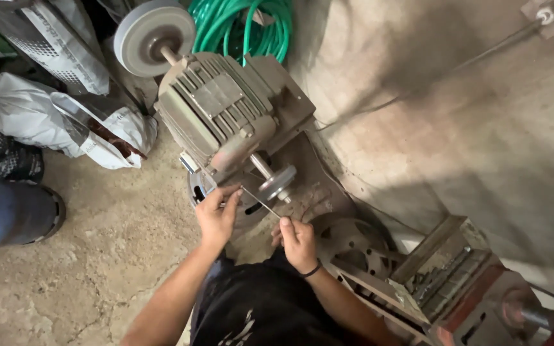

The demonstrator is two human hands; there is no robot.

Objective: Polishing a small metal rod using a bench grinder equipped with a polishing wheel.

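A: What runs between your two hands?

B: A thin, straight metal rod [261, 202], bare and grey. My left hand [216, 214] pinches its upper end between fingertips; my right hand [297, 242], fingers closed, grips its lower end. The rod slants just below the small grinding wheel [277, 182], touching or nearly touching its rim; I cannot tell which.

A: And that wheel?

B: A flat grey disc on a steel shaft, mounted at the near end of the electric motor [222, 109], whose housing is ribbed cast metal, dusty and dull. A larger smooth grey wheel [152, 35] sits on the far end.

A: What surrounds the motor?

B: It rests on a rusty plate over a rough, cracked concrete floor [110, 256]. Coiled green hose [245, 25] lies behind it, crumpled white woven sacks [46, 115] at the left, and a blocky rusted iron fixture [444, 282] at the lower right corner.
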